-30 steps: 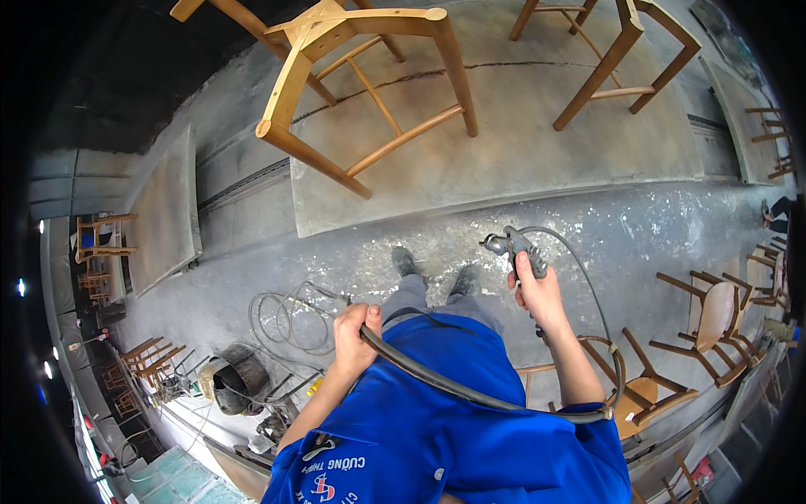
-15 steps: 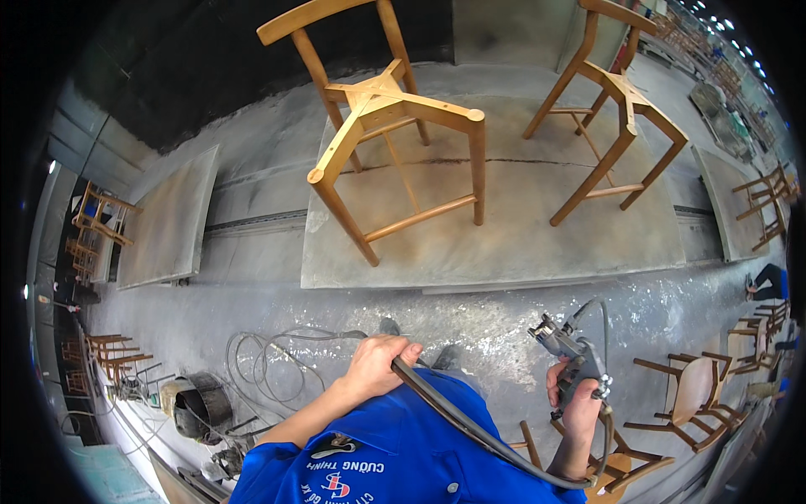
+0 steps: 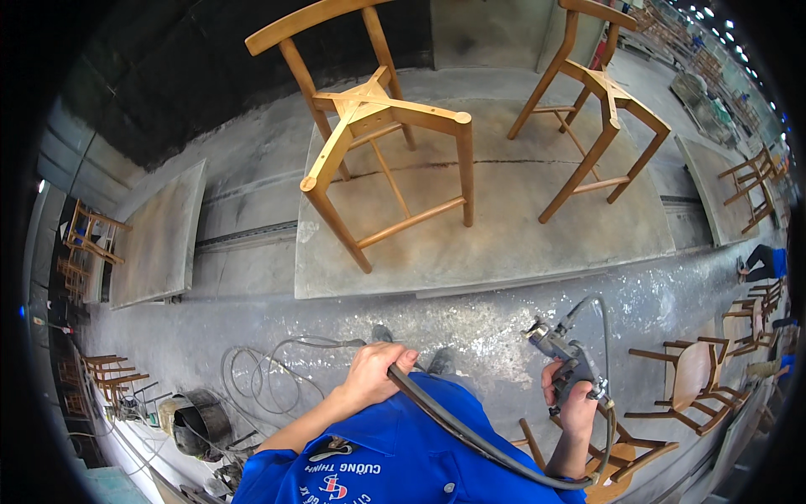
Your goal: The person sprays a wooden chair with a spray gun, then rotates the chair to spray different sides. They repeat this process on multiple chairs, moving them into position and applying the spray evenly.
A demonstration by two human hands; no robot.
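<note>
Dusty grey floor (image 3: 252, 353) everywhere; right hand (image 3: 575, 403) has its grip closed round the spray gun (image 3: 562, 353), left hand (image 3: 374, 374) clamped on the hose (image 3: 470, 428); looks like lining up, so the bare chair frame (image 3: 378, 126) ahead of the grip probably wants the nozzle raised.

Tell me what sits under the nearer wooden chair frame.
The nearer chair frame stands on a grey flat platform, which it shares with a second chair frame. A crack runs across the platform's top. What lies beneath the platform is hidden.
</note>
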